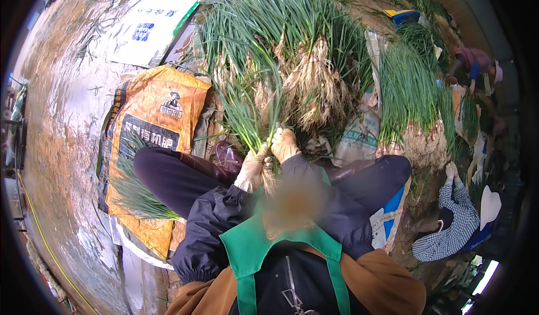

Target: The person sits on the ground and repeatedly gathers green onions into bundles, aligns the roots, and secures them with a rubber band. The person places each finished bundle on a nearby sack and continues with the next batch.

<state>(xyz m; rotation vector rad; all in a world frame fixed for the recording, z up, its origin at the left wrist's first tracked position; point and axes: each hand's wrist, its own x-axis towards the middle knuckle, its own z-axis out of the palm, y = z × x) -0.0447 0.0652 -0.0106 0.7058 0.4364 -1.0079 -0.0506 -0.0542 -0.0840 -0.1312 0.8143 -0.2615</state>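
In my gloved left hand (252, 169) is a small bunch of green onions (248, 132), its leaves pointing away from me and its pale roots (269, 181) hanging towards my lap. My right hand (284, 143), also gloved, touches the left one and has its fingers closed around green onion stalks (276, 100) at the bunch's right side. Just beyond both hands lies a large heap of green onions (294, 16) with tangled, dry-looking roots (313, 79) facing me. A blurred patch covers the area below my right wrist.
An orange printed sack (185, 92) lies at my left, with loose green onions (143, 188) on it beside my knee. Farther off is a white sack (130, 41). At right, a co-worker in a checked shirt (446, 239) handles another pile of green onions (408, 92). Another person (476, 60) bends beyond.
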